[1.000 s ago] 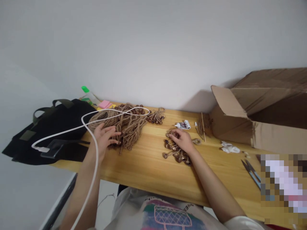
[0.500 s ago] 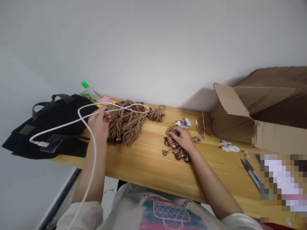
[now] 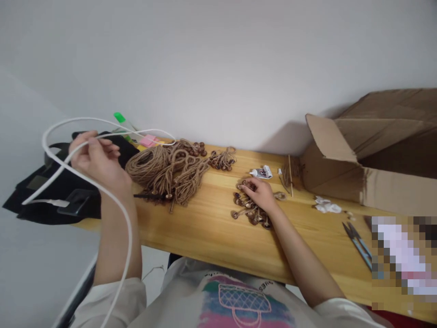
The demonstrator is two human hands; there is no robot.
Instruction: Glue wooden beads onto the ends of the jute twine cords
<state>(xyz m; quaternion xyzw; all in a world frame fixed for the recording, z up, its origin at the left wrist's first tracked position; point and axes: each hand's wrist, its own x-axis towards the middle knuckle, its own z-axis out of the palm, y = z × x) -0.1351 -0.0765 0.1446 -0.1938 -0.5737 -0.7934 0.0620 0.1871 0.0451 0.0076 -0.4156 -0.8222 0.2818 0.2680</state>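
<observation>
My left hand is raised over the dark bag at the left, its fingers curled and its thumb pressed to a looping white cable. At the middle of the table, my right hand has its fingertips closed around a round brown bead at the top of a small pile of beaded cords. Part of that pile is hidden under the hand. Between my hands lies a large heap of brown twisted cord, with a smaller beaded bunch beside it.
A black bag with a black device covers the left end. Behind my right hand lies a glue tube. An open cardboard box, crumpled tissue and blue-handled snips are on the right. The wall borders the table's back.
My left hand has moved left and up, away from the cord heap, and the white cable's loop has shifted left with it. My right hand has stayed nearly still on the beaded pile.
</observation>
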